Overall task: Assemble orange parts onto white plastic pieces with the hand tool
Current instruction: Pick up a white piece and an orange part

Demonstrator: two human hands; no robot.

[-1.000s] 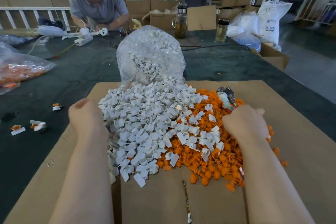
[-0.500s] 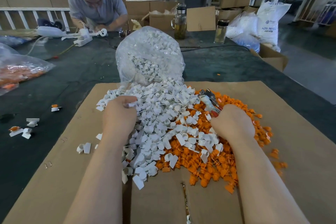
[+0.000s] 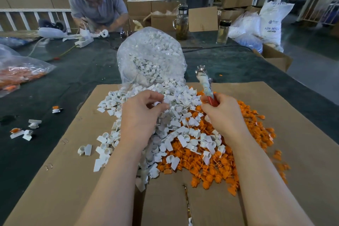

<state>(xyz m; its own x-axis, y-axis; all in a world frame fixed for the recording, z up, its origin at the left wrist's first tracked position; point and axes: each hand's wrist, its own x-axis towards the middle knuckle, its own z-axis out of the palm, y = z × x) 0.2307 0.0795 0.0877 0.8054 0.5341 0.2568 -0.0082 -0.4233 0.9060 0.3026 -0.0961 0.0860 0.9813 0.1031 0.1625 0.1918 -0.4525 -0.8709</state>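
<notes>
A heap of white plastic pieces [image 3: 176, 113] spills from a clear bag [image 3: 152, 57] onto a cardboard sheet [image 3: 302, 134]. Beside it on the right lies a heap of orange parts [image 3: 216, 165]. My left hand [image 3: 141, 115] hovers over the white heap and pinches one white piece [image 3: 156, 104] between thumb and fingers. My right hand [image 3: 223, 113] grips the red handles of the hand tool [image 3: 205, 84], whose taped metal jaws point up and away from me.
Several assembled white-and-orange pieces [image 3: 23, 131] lie on the dark table at left, near a bag of orange parts [image 3: 16, 75]. A person [image 3: 97, 3] works at the far side. Two glass bottles [image 3: 182, 20], boxes and sacks stand behind.
My left hand moved from the left edge into the white heap and lifted a piece. My right hand raised the tool out of the orange heap, jaws now upright.
</notes>
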